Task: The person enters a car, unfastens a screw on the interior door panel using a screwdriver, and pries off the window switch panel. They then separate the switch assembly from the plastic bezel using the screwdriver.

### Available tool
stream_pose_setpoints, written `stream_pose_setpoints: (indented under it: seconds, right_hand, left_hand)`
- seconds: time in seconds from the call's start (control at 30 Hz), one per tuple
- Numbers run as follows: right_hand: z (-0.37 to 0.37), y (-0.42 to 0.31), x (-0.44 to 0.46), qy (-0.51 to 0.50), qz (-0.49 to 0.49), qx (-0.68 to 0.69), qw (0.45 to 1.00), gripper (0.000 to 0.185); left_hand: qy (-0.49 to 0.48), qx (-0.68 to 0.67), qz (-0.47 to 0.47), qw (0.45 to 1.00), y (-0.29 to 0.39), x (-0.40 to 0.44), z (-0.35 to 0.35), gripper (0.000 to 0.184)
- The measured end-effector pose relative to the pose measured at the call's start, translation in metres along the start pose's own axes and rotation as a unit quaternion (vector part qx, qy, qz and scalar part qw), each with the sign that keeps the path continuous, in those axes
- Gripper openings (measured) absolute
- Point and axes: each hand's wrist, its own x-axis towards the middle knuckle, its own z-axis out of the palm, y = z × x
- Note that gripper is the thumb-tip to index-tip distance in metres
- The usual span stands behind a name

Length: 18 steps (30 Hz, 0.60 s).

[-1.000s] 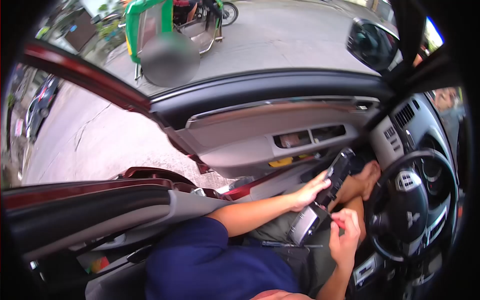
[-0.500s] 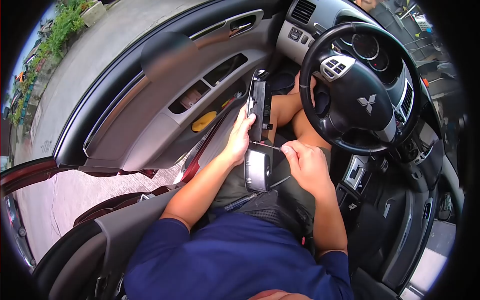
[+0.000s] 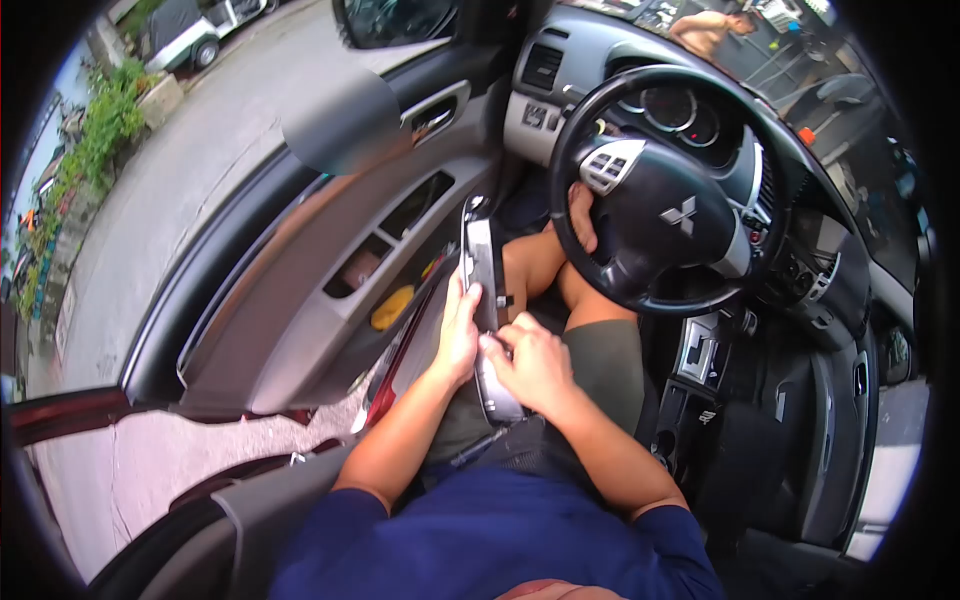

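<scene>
A long black and silver-grey plastic trim panel (image 3: 482,255), which looks like a car door switch panel, stands lengthwise over my lap. My left hand (image 3: 460,335) is closed around its left edge near the middle, thumb on the near face. Against the panel's right side, just below the middle, my right hand (image 3: 530,365) has its fingers curled and pinched together. Whatever is between those fingers is hidden. Below the panel, a thin tool (image 3: 475,450) lies blurred on my lap.
The steering wheel (image 3: 680,190) stands close ahead on the right. On the left is the open car door (image 3: 300,310), with a yellow item (image 3: 392,307) in its lower pocket. The gear lever (image 3: 697,350) is at the right. Another person (image 3: 710,35) is outside, beyond the windshield.
My right hand has moved in against the panel; the screwdriver shaft seen in it before no longer shows. The panel has turned slightly in my left hand. The whole view has shifted.
</scene>
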Motion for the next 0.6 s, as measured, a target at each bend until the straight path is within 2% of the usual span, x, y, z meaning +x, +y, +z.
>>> stream_pose_setpoints:
  seconds: [0.03, 0.17, 0.27, 0.37, 0.47, 0.5, 0.57, 0.6]
  right_hand:
    - [0.009, 0.002, 0.000, 0.036, 0.004, 0.007, 0.999, 0.035]
    - [0.009, 0.005, 0.004, 0.056, 0.010, 0.080, 0.995, 0.028]
    - [0.007, 0.005, 0.003, 0.067, 0.011, 0.133, 0.989, 0.021]
    - [0.010, 0.008, -0.001, 0.103, 0.018, 0.174, 0.979, 0.020]
    - [0.010, 0.011, -0.002, 0.126, 0.015, 0.179, 0.976, 0.021]
    - [0.007, 0.013, -0.003, 0.137, 0.013, 0.177, 0.974, 0.021]
    - [-0.008, 0.024, -0.015, 0.177, -0.001, 0.202, 0.963, 0.017]
    - [-0.015, 0.033, -0.021, 0.202, 0.004, 0.208, 0.957, 0.018]
  left_hand:
    - [0.017, 0.008, 0.011, 1.000, 0.001, -0.002, 0.003, 0.056]
    - [0.020, 0.074, 0.040, 0.996, 0.011, -0.006, 0.008, 0.049]
    - [0.034, 0.047, 0.023, 0.998, 0.006, -0.006, 0.004, 0.053]
    - [0.020, 0.041, 0.028, 0.999, 0.006, -0.005, 0.004, 0.052]
    - [0.023, 0.033, -0.005, 0.999, 0.006, -0.005, 0.002, 0.056]
    - [0.040, 0.046, 0.008, 0.998, 0.005, -0.001, 0.003, 0.050]
    - [0.028, 0.037, -0.050, 0.998, 0.014, -0.007, 0.003, 0.041]
    - [0.053, 0.023, -0.045, 0.997, 0.011, -0.004, 0.002, 0.033]
